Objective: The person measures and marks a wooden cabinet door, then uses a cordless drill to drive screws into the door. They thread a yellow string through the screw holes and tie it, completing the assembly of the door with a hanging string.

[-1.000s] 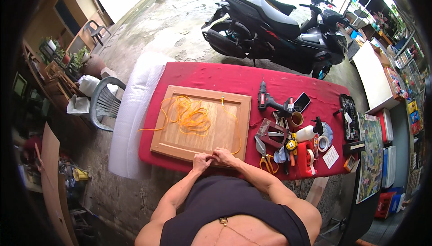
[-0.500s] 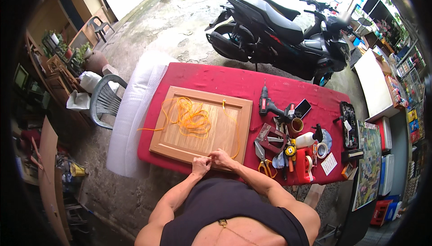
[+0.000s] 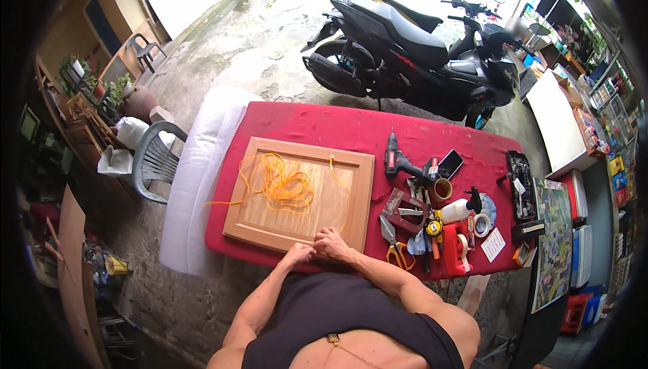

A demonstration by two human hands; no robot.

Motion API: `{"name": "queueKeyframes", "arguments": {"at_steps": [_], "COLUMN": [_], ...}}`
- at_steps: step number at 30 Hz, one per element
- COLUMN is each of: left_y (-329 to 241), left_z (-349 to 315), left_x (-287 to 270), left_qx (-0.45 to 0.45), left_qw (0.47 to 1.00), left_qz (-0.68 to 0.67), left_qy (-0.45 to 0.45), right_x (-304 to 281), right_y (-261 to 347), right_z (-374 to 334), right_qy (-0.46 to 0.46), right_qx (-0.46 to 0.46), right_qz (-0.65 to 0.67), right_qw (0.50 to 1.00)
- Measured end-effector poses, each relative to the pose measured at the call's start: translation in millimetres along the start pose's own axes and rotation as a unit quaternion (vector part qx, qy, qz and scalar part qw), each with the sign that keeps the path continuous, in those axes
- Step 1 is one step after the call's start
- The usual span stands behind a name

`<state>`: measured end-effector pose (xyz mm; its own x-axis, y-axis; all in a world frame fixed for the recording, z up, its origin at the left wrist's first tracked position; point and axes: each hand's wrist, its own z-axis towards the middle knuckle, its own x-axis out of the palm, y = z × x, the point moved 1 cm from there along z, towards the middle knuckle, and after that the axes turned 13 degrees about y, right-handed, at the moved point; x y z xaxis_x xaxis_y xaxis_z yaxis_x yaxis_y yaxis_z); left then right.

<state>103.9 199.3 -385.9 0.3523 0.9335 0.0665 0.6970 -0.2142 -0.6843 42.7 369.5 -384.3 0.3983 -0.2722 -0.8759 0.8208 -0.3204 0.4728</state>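
Note:
A framed wooden panel (image 3: 262, 229) lies flat on the table, with a loose tangle of orange cord (image 3: 287, 183) over its left half. One strand passes a small metal fitting near the panel's top right and runs down toward my right hand. At the panel's near edge, my right hand (image 3: 331, 243) is closed, its fingers pinched together where the strand leads. My left hand (image 3: 298, 253) is closed just beside it, fingertips close to the right ones. What sits between the left fingers is hidden.
Right of the panel lie a cordless drill (image 3: 403, 162), orange-handled scissors (image 3: 395, 244), a spray bottle (image 3: 455, 210), a red tape dispenser (image 3: 459, 251) and a phone (image 3: 450, 164). Bubble wrap (image 3: 196, 193) covers the table's left end. A chair (image 3: 158, 160) stands beyond it; a motorcycle (image 3: 418, 59) is behind.
My hands stay together at the panel's near edge, the left turned slightly and lower. The whole view has shifted a little.

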Motion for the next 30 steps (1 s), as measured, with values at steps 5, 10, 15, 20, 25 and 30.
{"name": "queueKeyframes", "arguments": {"at_steps": [5, 10, 15, 20, 25, 30], "left_y": [-20, 8, 3, -5, -1, 1], "left_z": [-9, -14, -4, -2, 3, 14], "left_x": [-12, 8, 13, 12, 5, 0], "left_qx": [0.137, 0.193, 0.248, 0.296, 0.360, 0.332], "left_qw": [0.990, 0.934, 0.911, 0.863, 0.837, 0.839], "left_qz": [-0.040, 0.252, 0.267, 0.369, 0.378, 0.412], "left_qy": [0.022, -0.167, -0.192, -0.177, -0.164, -0.127], "right_x": [26, 9, 1, -7, -23, -50], "right_y": [-8, 14, 18, -1, -21, -95], "right_z": [-14, -8, -8, -5, 5, 14], "right_qy": [-0.105, -0.140, -0.098, -0.057, 0.052, -0.144], "right_qx": [0.098, 0.117, 0.154, 0.162, 0.112, 0.341], "right_qz": [0.084, 0.098, 0.156, 0.297, 0.398, 0.184], "right_qw": [0.986, 0.978, 0.971, 0.939, 0.909, 0.911]}}
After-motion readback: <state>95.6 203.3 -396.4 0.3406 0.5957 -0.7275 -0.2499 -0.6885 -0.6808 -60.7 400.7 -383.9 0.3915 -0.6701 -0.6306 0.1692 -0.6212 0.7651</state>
